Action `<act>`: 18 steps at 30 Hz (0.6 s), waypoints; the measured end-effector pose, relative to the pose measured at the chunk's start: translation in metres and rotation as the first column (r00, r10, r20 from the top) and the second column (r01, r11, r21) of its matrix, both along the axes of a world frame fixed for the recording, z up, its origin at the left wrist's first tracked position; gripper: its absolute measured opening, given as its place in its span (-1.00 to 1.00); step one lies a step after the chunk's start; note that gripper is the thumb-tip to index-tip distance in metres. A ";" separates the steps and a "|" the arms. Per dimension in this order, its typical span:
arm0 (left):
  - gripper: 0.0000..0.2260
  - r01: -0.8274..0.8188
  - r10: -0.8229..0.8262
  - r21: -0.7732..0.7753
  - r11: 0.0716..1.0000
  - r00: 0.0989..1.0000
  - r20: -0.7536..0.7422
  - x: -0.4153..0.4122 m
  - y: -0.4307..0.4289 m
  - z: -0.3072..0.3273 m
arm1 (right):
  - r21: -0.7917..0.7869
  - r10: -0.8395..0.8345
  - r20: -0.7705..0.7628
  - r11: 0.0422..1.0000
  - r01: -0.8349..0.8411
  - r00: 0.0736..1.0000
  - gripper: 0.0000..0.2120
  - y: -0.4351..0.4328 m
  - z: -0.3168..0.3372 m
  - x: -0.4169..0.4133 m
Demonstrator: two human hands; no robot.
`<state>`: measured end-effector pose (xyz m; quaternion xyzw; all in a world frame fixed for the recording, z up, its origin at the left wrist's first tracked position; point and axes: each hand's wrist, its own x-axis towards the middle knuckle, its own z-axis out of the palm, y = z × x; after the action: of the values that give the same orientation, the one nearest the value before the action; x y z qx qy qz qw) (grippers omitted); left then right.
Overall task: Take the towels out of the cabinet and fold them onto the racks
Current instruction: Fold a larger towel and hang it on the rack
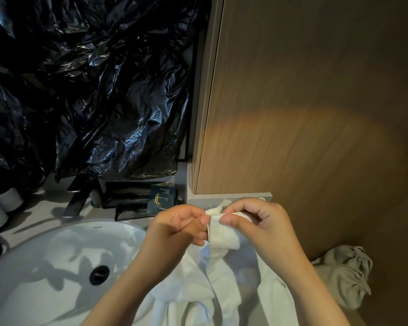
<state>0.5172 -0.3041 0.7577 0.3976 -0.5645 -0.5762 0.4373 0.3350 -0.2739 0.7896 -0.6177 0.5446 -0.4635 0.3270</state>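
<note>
Grip of left hand point(178, 228) and right hand point(263, 225) tight on nubby white terry towel point(224, 237), beside glossy oval sink point(45, 300)

- Grey vanity countertop point(40, 209), with an oval white basin point(57, 250) set in it at 8 o'clock.
- Chrome tap point(77, 198) at the basin's 12 o'clock.
- Dark amenity packet point(161, 196) at its 1 o'clock.
- White cups point(3, 203) at its 10 o'clock.
</note>
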 end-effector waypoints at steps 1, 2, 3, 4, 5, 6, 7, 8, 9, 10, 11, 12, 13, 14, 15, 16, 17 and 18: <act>-0.90 0.004 -0.004 -0.011 1.000 1.000 0.013 0.000 0.000 0.001 | -0.007 -0.002 0.002 1.000 0.002 1.000 -0.82 0.000 -0.001 0.000; -0.90 0.008 -0.007 -0.022 1.000 1.000 0.025 -0.001 0.000 0.001 | -0.016 -0.004 0.003 1.000 0.004 1.000 -0.81 0.000 -0.002 -0.001; -0.90 0.010 -0.009 -0.029 1.000 0.999 0.032 -0.001 0.000 0.002 | -0.024 -0.005 0.002 1.000 0.005 1.000 -0.80 0.000 -0.002 -0.001; -0.89 0.011 -0.010 -0.031 0.999 0.999 0.036 -0.002 0.001 0.002 | -0.029 -0.007 0.001 1.000 0.007 1.000 -0.80 0.000 -0.003 -0.001; -0.89 0.012 -0.010 -0.033 0.999 0.999 0.039 -0.003 0.001 0.003 | -0.032 -0.009 0.003 0.999 0.009 1.000 -0.79 0.000 -0.003 -0.001; -0.88 0.012 -0.010 -0.037 0.999 0.999 0.043 -0.003 0.001 0.003 | -0.033 -0.012 0.006 0.999 0.012 1.000 -0.79 0.000 -0.004 -0.002; -0.87 0.014 -0.012 -0.041 0.999 0.999 0.047 -0.004 0.002 0.003 | -0.033 -0.018 0.010 0.999 0.018 1.000 -0.80 0.000 -0.004 -0.002; -0.87 0.016 -0.014 -0.046 0.999 0.999 0.051 -0.004 0.002 0.003 | -0.033 -0.025 0.012 0.999 0.025 1.000 -0.81 0.000 -0.005 -0.002; -0.87 0.019 -0.016 -0.054 0.998 0.998 0.058 -0.004 0.003 0.003 | -0.035 -0.032 0.010 0.999 0.033 0.999 -0.81 0.000 -0.005 -0.002; -0.87 0.024 -0.020 -0.062 0.998 0.998 0.067 -0.005 0.003 0.003 | -0.038 -0.038 0.007 0.999 0.039 0.999 -0.82 0.000 -0.006 -0.002; -0.86 0.028 -0.023 -0.069 0.997 0.997 0.076 -0.004 0.003 0.004 | -0.043 -0.041 0.006 0.998 0.041 0.999 -0.82 0.000 -0.007 -0.002; -0.86 0.032 -0.026 -0.074 0.997 0.996 0.084 -0.004 0.004 0.004 | -0.047 -0.043 0.008 0.998 0.043 0.999 -0.82 0.000 -0.007 -0.002; -0.85 0.035 -0.028 -0.078 0.996 0.995 0.091 -0.005 0.004 0.004 | -0.049 -0.045 0.011 0.998 0.045 0.999 -0.82 0.000 -0.008 -0.002; -0.85 0.039 -0.031 -0.084 0.996 0.995 0.099 -0.005 0.005 0.004 | -0.046 -0.048 0.013 0.998 0.049 0.999 -0.82 0.000 -0.008 -0.001; -0.84 0.044 -0.034 -0.092 0.995 0.994 0.107 -0.005 0.005 0.005 | -0.041 -0.052 0.015 0.998 0.053 0.999 -0.82 0.000 -0.009 -0.001; -0.84 0.050 -0.039 -0.099 0.994 0.993 0.110 -0.004 0.006 0.005 | -0.036 -0.055 0.018 0.998 0.055 0.998 -0.81 0.000 -0.009 -0.001; -0.85 0.056 -0.045 -0.104 0.993 0.993 0.106 -0.004 0.006 0.005 | -0.033 -0.055 0.020 0.998 0.056 0.998 -0.81 0.000 -0.010 -0.001; -0.87 0.060 -0.050 -0.106 0.993 0.994 0.098 -0.004 0.007 0.006 | -0.034 -0.054 0.020 0.998 0.055 0.998 -0.82 0.000 -0.011 -0.001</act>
<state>0.5135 -0.2973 0.7634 0.3845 -0.6260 -0.5369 0.4148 0.3339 -0.2736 0.7790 -0.6038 0.5500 -0.4876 0.3087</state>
